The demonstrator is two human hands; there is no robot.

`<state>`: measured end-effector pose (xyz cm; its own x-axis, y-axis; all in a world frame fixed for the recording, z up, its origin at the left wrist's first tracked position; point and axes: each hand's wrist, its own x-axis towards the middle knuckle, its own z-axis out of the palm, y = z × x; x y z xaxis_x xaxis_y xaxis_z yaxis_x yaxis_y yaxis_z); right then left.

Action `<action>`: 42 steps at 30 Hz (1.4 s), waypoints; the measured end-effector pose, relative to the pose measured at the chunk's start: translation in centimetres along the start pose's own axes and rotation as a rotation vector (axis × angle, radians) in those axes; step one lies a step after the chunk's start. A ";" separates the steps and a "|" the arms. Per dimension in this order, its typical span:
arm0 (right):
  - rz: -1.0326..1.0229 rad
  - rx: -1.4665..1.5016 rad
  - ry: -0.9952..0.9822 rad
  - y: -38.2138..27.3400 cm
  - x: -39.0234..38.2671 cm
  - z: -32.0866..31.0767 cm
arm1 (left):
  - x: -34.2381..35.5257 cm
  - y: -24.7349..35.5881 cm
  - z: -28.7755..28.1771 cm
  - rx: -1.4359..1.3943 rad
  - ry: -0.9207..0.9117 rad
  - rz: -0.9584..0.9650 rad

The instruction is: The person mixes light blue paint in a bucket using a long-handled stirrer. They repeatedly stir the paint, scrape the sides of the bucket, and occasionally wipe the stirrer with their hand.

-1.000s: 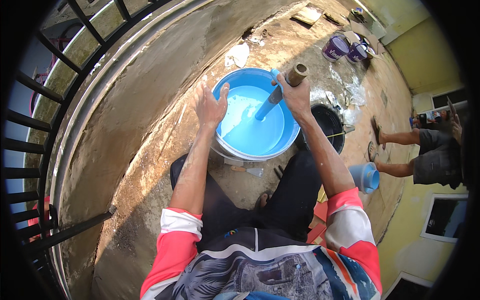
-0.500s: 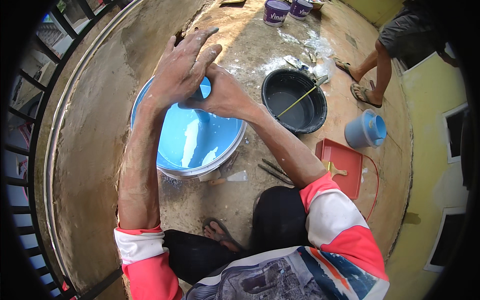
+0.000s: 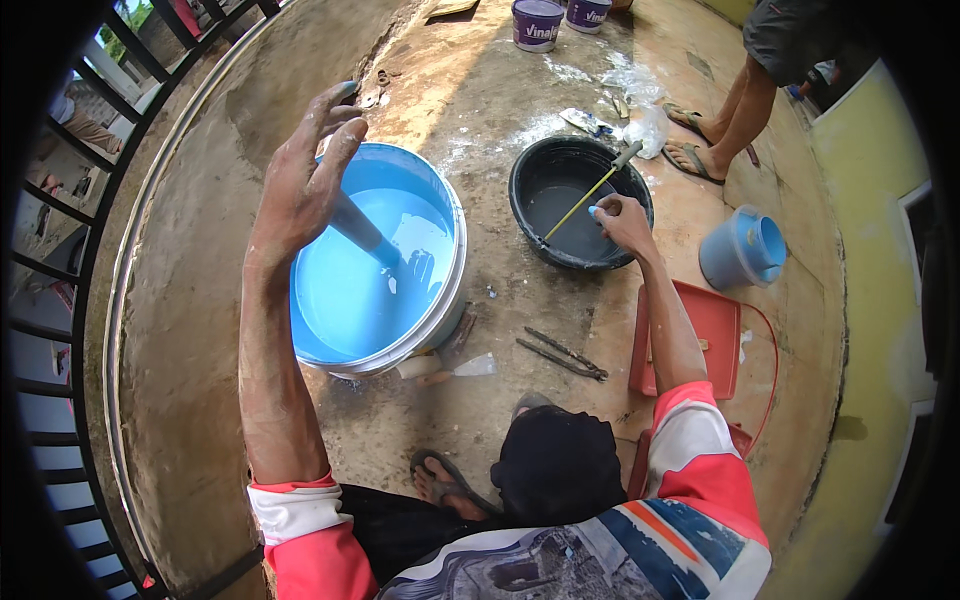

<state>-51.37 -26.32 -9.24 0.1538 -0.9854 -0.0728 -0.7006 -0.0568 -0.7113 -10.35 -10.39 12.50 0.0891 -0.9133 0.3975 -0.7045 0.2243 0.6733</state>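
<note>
My left hand (image 3: 305, 175) is raised over the near left rim of the large white bucket (image 3: 440, 300) of light blue paint, fingers apart and loosely curved. A thick paint-coated pole (image 3: 360, 230) stands tilted in the paint, its top hidden behind that hand; I cannot tell if they touch. My right hand (image 3: 620, 222) is over the black basin (image 3: 565, 250), fingers curled together beside a thin yellow rod with a grey handle (image 3: 625, 160) lying across it. Blue shows on the fingertips; what they hold, if anything, I cannot make out.
Around me lie a red paint tray (image 3: 730, 350), a blue bucket (image 3: 735, 250), a scraper (image 3: 470, 366), dark rods (image 3: 560, 355) and plastic bags (image 3: 645, 130). Purple tubs (image 3: 537, 30) stand behind. Another person's legs (image 3: 720, 130) are at upper right. A black railing (image 3: 70, 280) runs along the left.
My right hand has left the pole and moved right to the black basin. My left hand shifted slightly left and down from half a second ago. The other person's legs moved slightly.
</note>
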 end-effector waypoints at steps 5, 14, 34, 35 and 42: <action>-0.175 -0.723 -0.116 2.7 4.6 4.9 | 0.1 0.0 -0.1 0.035 0.036 -0.019; -0.383 -0.767 0.034 7.7 7.7 8.1 | 1.8 -0.6 -0.2 0.043 0.008 -0.076; -0.330 -0.239 -0.052 5.6 3.7 0.9 | 1.0 -0.5 0.2 -0.018 0.048 -0.024; -0.242 -0.041 -0.095 2.6 3.0 1.2 | 0.7 -0.6 -0.5 -0.008 0.086 -0.027; 0.061 1.486 -0.011 -6.5 1.3 -2.9 | 0.2 -2.8 -0.9 -0.164 0.264 -0.076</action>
<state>-48.64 -27.68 -2.66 0.1612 -0.9786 -0.1281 0.6276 0.2019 -0.7519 -7.71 -10.88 11.29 0.3319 -0.8146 0.4758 -0.5680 0.2301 0.7902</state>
